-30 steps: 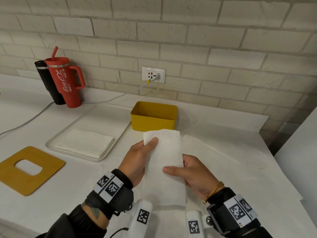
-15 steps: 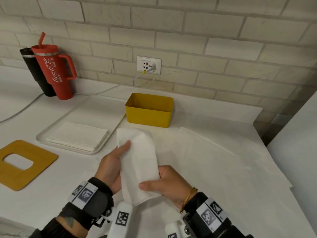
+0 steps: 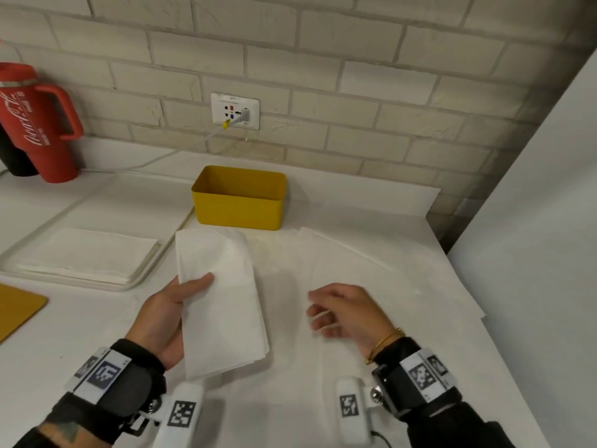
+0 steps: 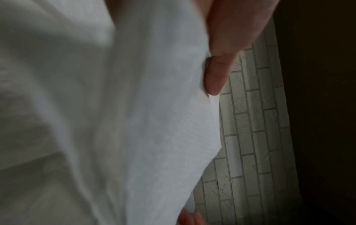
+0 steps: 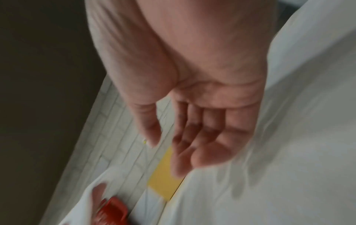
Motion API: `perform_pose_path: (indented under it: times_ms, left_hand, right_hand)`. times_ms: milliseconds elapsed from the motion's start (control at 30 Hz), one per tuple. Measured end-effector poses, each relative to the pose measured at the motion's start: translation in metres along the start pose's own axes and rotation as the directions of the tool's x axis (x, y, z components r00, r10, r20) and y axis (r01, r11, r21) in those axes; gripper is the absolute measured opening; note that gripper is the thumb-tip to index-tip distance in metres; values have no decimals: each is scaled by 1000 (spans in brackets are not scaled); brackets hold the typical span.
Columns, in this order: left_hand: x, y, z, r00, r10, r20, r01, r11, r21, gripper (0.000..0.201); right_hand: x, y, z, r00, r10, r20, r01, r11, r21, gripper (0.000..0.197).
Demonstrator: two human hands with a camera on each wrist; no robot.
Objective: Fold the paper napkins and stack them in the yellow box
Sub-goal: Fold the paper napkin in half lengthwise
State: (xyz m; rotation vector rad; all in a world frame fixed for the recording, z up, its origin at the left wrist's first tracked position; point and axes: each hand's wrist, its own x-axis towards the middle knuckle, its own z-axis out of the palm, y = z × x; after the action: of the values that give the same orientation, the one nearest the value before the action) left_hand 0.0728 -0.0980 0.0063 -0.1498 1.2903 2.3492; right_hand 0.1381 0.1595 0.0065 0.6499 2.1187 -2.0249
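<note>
A white napkin (image 3: 219, 299) folded into a long strip is held above the counter by my left hand (image 3: 171, 315), thumb on top and fingers underneath. In the left wrist view the napkin (image 4: 134, 121) fills the picture with the thumb (image 4: 217, 73) pressed on it. My right hand (image 3: 342, 310) hovers to the right of the napkin, fingers relaxed and holding nothing; its bare palm (image 5: 208, 106) shows in the right wrist view. The yellow box (image 3: 239, 198) stands just beyond the napkin by the wall; I see nothing inside it from this angle. A stack of flat napkins (image 3: 87, 253) lies to the left.
The napkin stack sits on a white tray (image 3: 148, 273). A red tumbler (image 3: 35, 124) with a black bottle behind it stands at the far left. A yellow board (image 3: 16, 308) lies at the left edge. White paper (image 3: 371, 270) covers the counter; a white panel (image 3: 533, 221) rises on the right.
My right hand has let go of the napkin and drawn off to the right. The left hand alone now holds the strip, which has shifted left.
</note>
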Motion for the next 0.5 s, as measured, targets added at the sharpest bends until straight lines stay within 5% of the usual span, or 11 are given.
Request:
perform_pose_path:
  times_ms: [133,500]
  left_hand:
    - [-4,-6,4,1000,-4,-13,4,1000,28,29]
    - [-11,-10,10,1000,-19,-13,20,997,70,35]
  right_hand:
    - [6,6,-43,945,82,-316,-65,996,63,21]
    - [16,17,-44,903,223,-367,-170,971,170,25]
